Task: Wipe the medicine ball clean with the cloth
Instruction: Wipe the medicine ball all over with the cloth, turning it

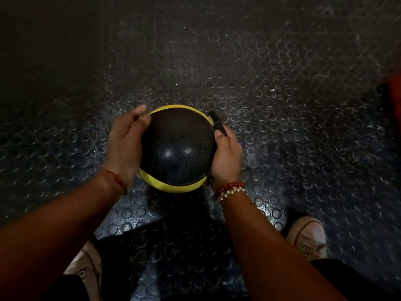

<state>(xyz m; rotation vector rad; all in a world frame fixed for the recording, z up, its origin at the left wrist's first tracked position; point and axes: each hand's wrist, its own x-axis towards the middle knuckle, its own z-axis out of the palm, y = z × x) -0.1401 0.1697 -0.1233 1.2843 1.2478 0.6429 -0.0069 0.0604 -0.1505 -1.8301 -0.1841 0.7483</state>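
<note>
Down on the bumpy floor (282,105), between two shoes (308,237), find the medicine ball (176,148). Steady its side with the loose, open left hand (124,146). Rub slowly with the right hand (226,157), curled round a dark strip (218,123), maybe the cloth.

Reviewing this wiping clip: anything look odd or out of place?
The right hand grips a narrow dark thing beside the medicine ball, not plainly a cloth. The left hand presses the ball's other side. Nothing looks spilled.

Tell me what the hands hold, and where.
The medicine ball, by its sides: left hand on the left, right hand on the right. The right hand also grips a dark strip by its near end.
</note>
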